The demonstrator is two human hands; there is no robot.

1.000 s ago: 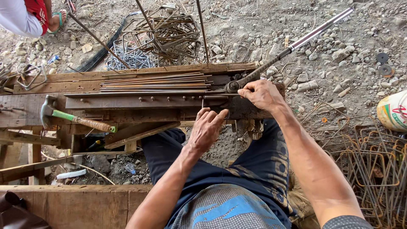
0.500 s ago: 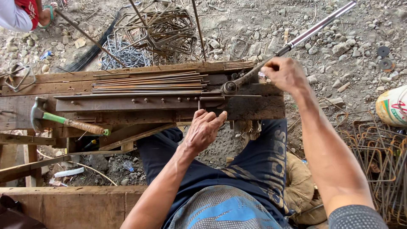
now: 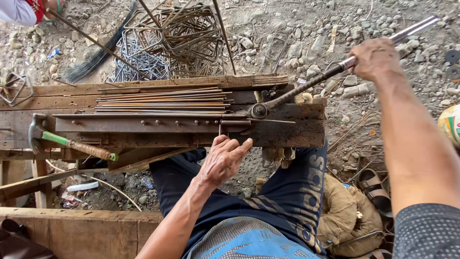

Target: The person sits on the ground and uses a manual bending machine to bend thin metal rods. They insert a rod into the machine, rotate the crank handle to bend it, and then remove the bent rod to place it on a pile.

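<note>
1. Our right hand (image 3: 376, 58) had its fingers clamped around the long metal lever bar (image 3: 335, 69), gripping it well out from its pivot (image 3: 259, 111).
2. Our left hand (image 3: 223, 160) lay at the near edge of the wooden worktop (image 3: 297, 129), fingers together and curled on a thin steel rod (image 3: 221, 128) sticking out there.
3. The lever ran slanting from the pivot up to the right, past our hand.
4. A bundle of straight rods (image 3: 163, 100) lay along the worktop, left of the pivot.
5. A green-handled hammer (image 3: 67, 142) rested at the worktop's left end.
6. Bent stirrups (image 3: 182, 38) were heaped on the gravel beyond.
</note>
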